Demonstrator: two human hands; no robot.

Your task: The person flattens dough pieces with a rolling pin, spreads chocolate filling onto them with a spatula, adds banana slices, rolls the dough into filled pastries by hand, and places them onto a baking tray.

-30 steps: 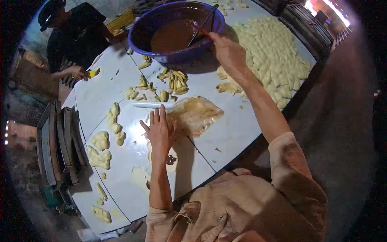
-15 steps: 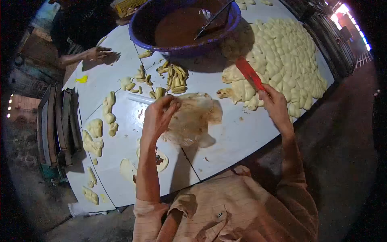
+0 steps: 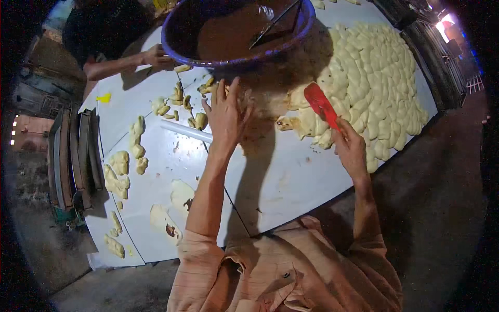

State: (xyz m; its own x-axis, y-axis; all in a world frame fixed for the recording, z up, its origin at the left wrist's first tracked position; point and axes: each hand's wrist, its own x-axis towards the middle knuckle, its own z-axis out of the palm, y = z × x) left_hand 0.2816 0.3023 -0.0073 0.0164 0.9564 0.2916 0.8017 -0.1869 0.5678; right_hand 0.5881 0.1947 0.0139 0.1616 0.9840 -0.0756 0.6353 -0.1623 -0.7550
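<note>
Gripping, in the head view, a red scraper (image 3: pixel 319 104) in the right hand (image 3: pixel 351 148), with fingers closed round its near end and with its flat blade slanting away and leftward, by the left edge of a broad spread of pale dough pieces (image 3: pixel 382 88). Cannot tell whether touching the dough with it. Holding the left hand (image 3: pixel 227 115) spread wide, with fingers pointing toward a blue-purple tub (image 3: pixel 169 39) of brown mixture (image 3: pixel 228 36). Cannot tell whether touching the brown, blurred patch (image 3: pixel 267 101) beside those fingers. Having, just left of that hand, cut yellowish pieces (image 3: pixel 201 121), and nearer the body a pale rod (image 3: pixel 184 131) on the white tabletop (image 3: pixel 291 192). Showing, left of the left forearm, two flat dough ovals (image 3: pixel 180 193) bearing dark filling. Seeing further left pale dough lumps (image 3: pixel 117 182), a yellow tool (image 3: pixel 104 98) and, beside the table, metal trays (image 3: pixel 67 156). Seeing also a co-worker's hand (image 3: pixel 157 56) near the tub.
</note>
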